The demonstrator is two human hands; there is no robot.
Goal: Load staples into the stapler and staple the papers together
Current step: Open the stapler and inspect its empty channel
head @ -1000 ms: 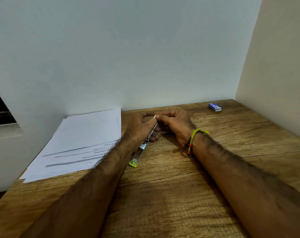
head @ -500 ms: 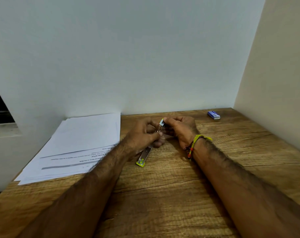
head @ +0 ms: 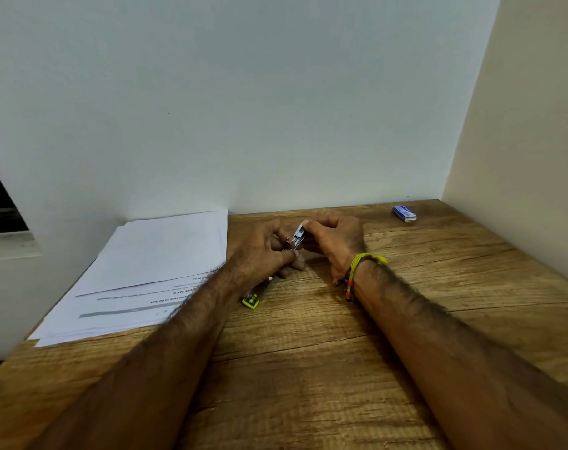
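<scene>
Since the earlier frame, both hands have lifted the stapler's (head: 251, 300) metal end higher. Left hand (head: 263, 254) fingers close around its body; right hand (head: 333, 237) fingers pinch the metal part at twelve o'clock. Papers (head: 139, 274) lie at nine o'clock on the tabletop (head: 308, 368), staple box (head: 404, 213) at two o'clock.

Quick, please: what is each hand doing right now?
Left hand: closed on the stapler.
Right hand: closed, pinching the stapler's metal end.
</scene>
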